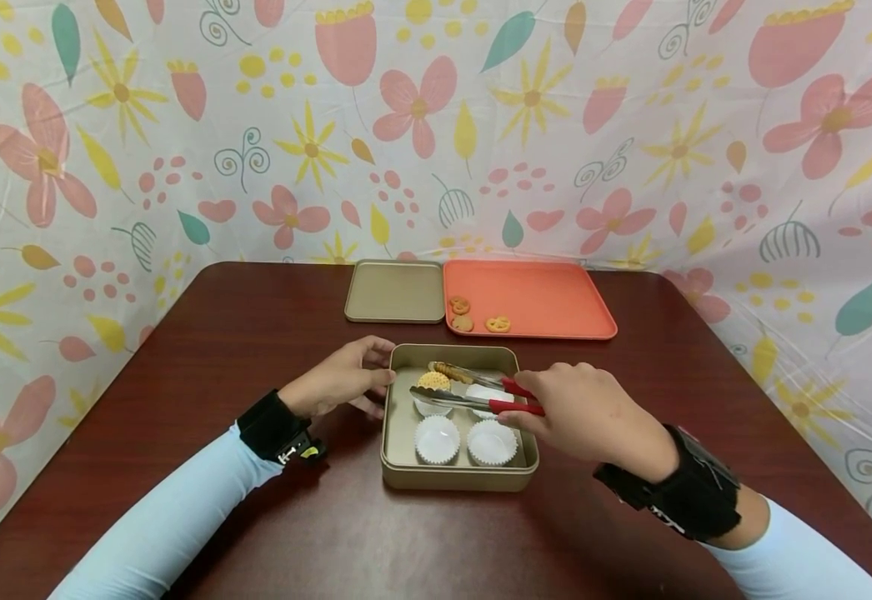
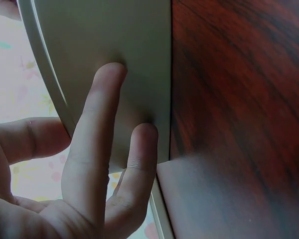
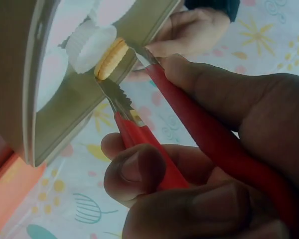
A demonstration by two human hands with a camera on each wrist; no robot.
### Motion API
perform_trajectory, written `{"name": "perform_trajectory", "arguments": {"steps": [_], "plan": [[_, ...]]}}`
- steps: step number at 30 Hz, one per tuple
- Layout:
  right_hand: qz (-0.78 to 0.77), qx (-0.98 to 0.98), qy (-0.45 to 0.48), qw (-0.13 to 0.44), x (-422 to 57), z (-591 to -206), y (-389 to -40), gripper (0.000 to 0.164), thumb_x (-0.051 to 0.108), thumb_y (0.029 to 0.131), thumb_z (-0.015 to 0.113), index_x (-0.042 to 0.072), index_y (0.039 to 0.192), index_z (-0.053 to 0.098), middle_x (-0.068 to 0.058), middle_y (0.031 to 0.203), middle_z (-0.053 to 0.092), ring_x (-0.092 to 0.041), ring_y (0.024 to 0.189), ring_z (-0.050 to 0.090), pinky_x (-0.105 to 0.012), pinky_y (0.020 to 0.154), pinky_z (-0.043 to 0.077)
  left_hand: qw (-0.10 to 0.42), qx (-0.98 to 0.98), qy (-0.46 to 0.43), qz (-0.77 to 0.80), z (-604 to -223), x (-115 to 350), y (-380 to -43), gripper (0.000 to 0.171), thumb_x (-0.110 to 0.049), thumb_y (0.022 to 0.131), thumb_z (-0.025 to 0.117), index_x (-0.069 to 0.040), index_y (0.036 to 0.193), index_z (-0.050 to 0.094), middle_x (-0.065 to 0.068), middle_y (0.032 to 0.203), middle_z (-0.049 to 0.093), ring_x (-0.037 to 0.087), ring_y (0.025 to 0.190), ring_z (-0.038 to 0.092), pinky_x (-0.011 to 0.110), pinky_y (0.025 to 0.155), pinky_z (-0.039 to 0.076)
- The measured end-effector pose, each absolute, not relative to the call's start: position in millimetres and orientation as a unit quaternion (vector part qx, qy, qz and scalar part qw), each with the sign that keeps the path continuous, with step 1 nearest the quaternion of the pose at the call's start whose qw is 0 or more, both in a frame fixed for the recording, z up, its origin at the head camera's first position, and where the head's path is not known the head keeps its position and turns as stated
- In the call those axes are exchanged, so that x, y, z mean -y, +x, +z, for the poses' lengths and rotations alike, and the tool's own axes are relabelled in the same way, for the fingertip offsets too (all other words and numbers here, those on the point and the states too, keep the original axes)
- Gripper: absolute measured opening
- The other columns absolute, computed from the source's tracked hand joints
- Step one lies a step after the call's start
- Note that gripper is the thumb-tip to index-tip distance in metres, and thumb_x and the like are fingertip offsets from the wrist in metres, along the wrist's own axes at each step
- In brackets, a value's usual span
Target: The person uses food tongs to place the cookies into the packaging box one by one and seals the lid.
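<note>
Right hand (image 1: 586,417) squeezes red-handled tongs (image 1: 473,392) clamping a biscuit (image 1: 433,381) directly above the back-left paper cup (image 1: 433,406); left hand (image 1: 342,379), fingers straight, steadies the tin (image 1: 398,475).

Tin (image 1: 458,477) mid-table holding paper cups (image 1: 437,439), lid (image 1: 394,291) behind it, tray (image 1: 541,296) right of lid

We find no readable text, label, brand, number or sign anywhere: the flowered backdrop (image 1: 631,150) carries only patterns, and the wrist straps (image 1: 286,437) show nothing legible.
</note>
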State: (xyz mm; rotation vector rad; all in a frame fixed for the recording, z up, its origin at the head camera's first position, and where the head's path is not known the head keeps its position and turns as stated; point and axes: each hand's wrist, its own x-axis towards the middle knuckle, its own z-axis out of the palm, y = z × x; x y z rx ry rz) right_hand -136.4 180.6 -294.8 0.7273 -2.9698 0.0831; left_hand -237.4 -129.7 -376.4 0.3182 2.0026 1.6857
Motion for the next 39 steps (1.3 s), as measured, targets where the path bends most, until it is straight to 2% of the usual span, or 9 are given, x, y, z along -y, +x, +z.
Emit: {"name": "perform_trajectory", "arguments": {"steps": [13, 23, 30, 39], "plan": [[0.025, 0.970, 0.240, 0.026, -177, -303, -143, 0.041, 0.050, 0.092, 0.074, 0.012, 0.109, 0.074, 0.006, 0.073, 0.059, -0.012, 0.060, 0.054, -0.030, 0.050, 0.047, 0.242, -0.740, 0.113, 0.617, -377, 127, -237, 0.053, 0.002, 0.101, 0.057, 0.000, 0.150, 0.035, 0.028, 0.144, 0.040, 0.041, 0.098, 0.063, 0.048, 0.068, 0.065], [0.018, 0.973, 0.227, 0.018, -179, -301, -149, 0.045, 0.048, 0.092, 0.074, 0.010, 0.117, 0.073, 0.001, 0.080, 0.066, -0.014, 0.065, 0.058, -0.032, 0.053, 0.050, 0.238, -0.742, 0.107, 0.618, -376, 126, -238, 0.052, 0.003, 0.101, 0.057, 0.000, 0.149, 0.036, 0.028, 0.146, 0.039, 0.042, 0.100, 0.063, 0.048, 0.069, 0.065], [0.020, 0.973, 0.229, 0.016, -180, -301, -148, 0.043, 0.048, 0.092, 0.075, 0.010, 0.112, 0.073, 0.003, 0.075, 0.061, -0.014, 0.062, 0.055, -0.031, 0.052, 0.047, 0.239, -0.742, 0.106, 0.617, -376, 126, -237, 0.052, 0.003, 0.101, 0.057, -0.001, 0.149, 0.036, 0.028, 0.146, 0.039, 0.043, 0.100, 0.063, 0.048, 0.069, 0.065], [0.021, 0.974, 0.226, 0.022, -180, -299, -147, 0.042, 0.048, 0.092, 0.075, 0.011, 0.110, 0.073, 0.002, 0.076, 0.062, -0.014, 0.063, 0.056, -0.031, 0.052, 0.048, 0.239, -0.741, 0.107, 0.618, -375, 127, -237, 0.052, 0.003, 0.101, 0.057, -0.001, 0.149, 0.036, 0.028, 0.145, 0.039, 0.043, 0.100, 0.064, 0.048, 0.069, 0.065]]}}
